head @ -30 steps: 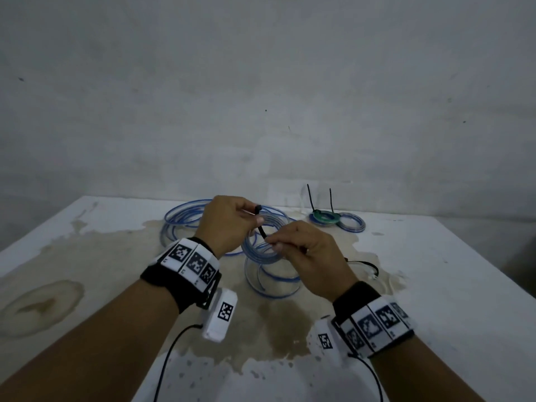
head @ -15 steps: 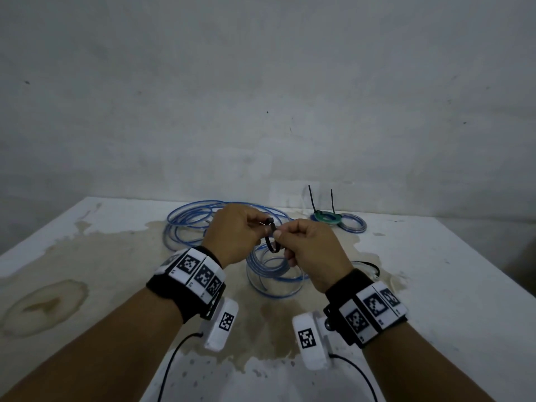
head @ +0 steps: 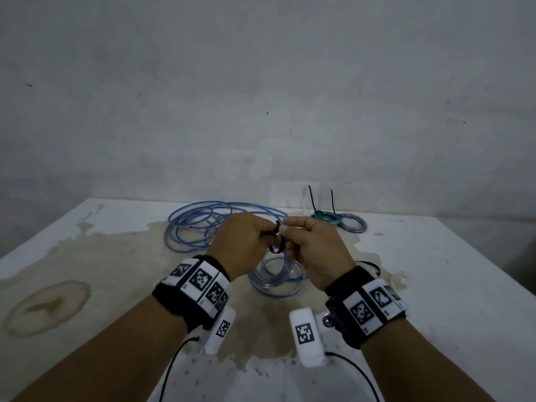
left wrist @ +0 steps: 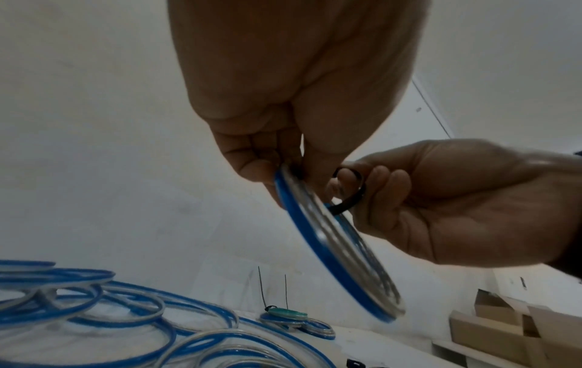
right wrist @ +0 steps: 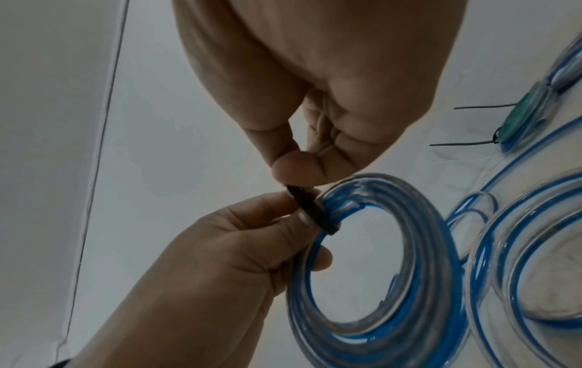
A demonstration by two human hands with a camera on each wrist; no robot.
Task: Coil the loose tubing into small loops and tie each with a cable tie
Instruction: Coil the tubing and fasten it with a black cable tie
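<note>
A small coil (head: pixel 275 281) of clear, blue-striped tubing hangs above the stained table between both hands. A black cable tie (head: pixel 277 242) is bent in a loop round the coil's top. My left hand (head: pixel 265 233) pinches the coil (left wrist: pixel 333 246) at its top, where the tie (left wrist: pixel 349 196) crosses it. My right hand (head: pixel 287 230) pinches the tie's end (right wrist: pixel 312 211) just above the coil (right wrist: pixel 378 274). The loose tubing (head: pixel 197 224) lies in wide loops at the back left.
Two small tied coils (head: pixel 352 223), one with a green ring (head: pixel 326 217) and upright tie tails, lie at the back right near the wall. Something thin and black (head: pixel 368 265) lies right of my right wrist. Cardboard boxes (left wrist: pixel 519 331) stand beyond the white table (head: pixel 449 285).
Both hands have come together and risen slightly. The tie, straight in my left hand a second ago, is now looped round the coil with my right hand on its end.
</note>
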